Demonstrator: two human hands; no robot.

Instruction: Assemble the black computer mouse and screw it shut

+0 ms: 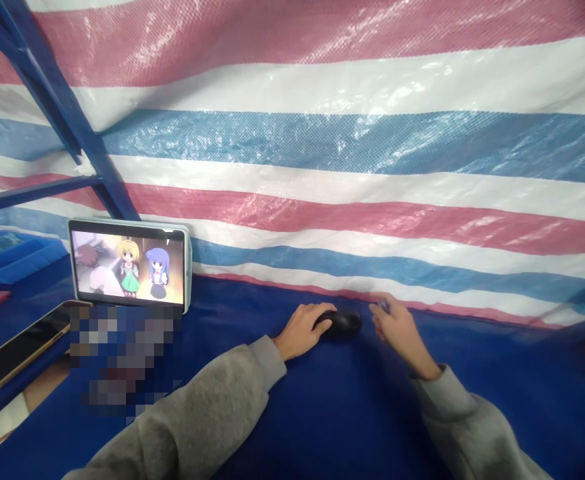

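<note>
My left hand (303, 331) is wrapped round the near end of a black computer mouse (346, 323), which lies on the dark blue table surface (322, 413). To the right of the mouse, apart from it, my right hand (396, 328) is raised a little with its fingers curled together. Something small and hard to make out shows between those fingertips, blurred by motion. Grey sleeves cover both my forearms.
At the left a tablet (129, 263) stands upright showing a cartoon. A phone (22, 347) lies in front of it, and a blue tray (22, 257) sits behind. Striped sheeting (347, 147) hangs along the back, beside a blue metal frame (55, 87).
</note>
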